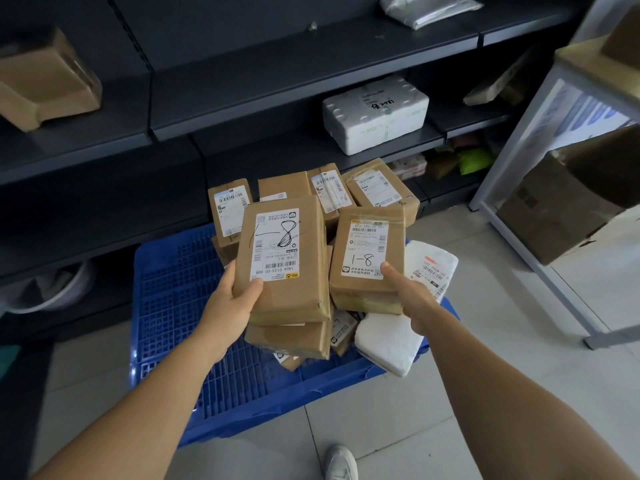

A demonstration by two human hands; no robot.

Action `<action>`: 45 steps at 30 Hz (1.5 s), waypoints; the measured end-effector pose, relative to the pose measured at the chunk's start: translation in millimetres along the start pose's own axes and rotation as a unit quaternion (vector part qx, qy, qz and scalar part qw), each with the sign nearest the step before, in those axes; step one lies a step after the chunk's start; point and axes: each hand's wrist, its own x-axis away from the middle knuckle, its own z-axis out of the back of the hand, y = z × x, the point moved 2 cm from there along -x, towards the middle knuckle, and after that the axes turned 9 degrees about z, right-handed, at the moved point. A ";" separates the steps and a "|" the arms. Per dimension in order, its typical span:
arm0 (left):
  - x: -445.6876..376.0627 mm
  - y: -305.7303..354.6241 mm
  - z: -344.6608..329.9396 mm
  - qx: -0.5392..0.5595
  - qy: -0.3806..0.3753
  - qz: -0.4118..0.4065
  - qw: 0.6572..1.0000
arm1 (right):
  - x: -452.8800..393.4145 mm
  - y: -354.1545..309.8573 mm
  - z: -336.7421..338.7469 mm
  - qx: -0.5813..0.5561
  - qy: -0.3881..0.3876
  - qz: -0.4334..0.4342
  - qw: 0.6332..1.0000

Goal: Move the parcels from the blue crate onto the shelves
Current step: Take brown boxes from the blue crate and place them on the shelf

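Observation:
A blue crate (180, 306) stands on the floor in front of dark shelves (277, 84). Several brown cardboard parcels (381, 188) and white padded bags (388, 344) are piled in its right half. My left hand (235, 299) grips a tall brown parcel marked "1-8" (280, 265), thumb on its label, above the pile. My right hand (412, 299) grips a second brown parcel marked "1-8" (367, 258) by its lower right corner, thumb on its face. Both parcels are held side by side over the crate.
A white foam box (375, 116) sits on a middle shelf, a grey bag (426, 8) on the top one, a brown box (45, 81) at upper left. A white metal rack (519, 168) with a large carton (554, 209) stands at right. A white shoe (341, 462) shows below.

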 end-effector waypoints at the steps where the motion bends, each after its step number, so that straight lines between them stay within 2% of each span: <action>1: -0.1 -0.1 -0.2 -0.001 0.000 0.000 1.000 | -0.8 0.0 -0.5 -0.001 0.000 -0.004 1.000; 9: -0.2 2.1 0.1 -0.002 0.005 -0.002 1.000 | -9.4 4.9 1.2 -0.006 -0.003 0.004 1.000; 14: -4.2 0.1 4.1 -0.005 0.009 -0.002 1.000 | -2.8 -5.9 -2.4 -0.004 0.022 0.031 0.999; 22: -6.7 1.1 3.2 0.002 0.004 -0.005 1.000 | -11.5 -10.5 2.2 -0.082 0.065 0.028 0.994; 29: -8.3 -0.6 8.6 -0.009 -0.009 0.001 1.000 | 6.8 -26.1 -0.5 -0.122 0.046 0.005 0.991; 35: -6.0 0.7 8.9 0.004 -0.024 0.007 1.000 | 25.6 -30.7 13.0 -0.161 0.018 0.042 0.986; 38: -4.8 -0.5 10.9 0.010 -0.025 0.020 0.999 | 33.6 -32.0 17.8 -0.155 -0.017 0.053 0.986; 45: 2.5 -1.4 9.9 0.061 -0.046 0.064 0.995 | 44.1 -35.1 15.5 -0.143 -0.037 0.043 0.988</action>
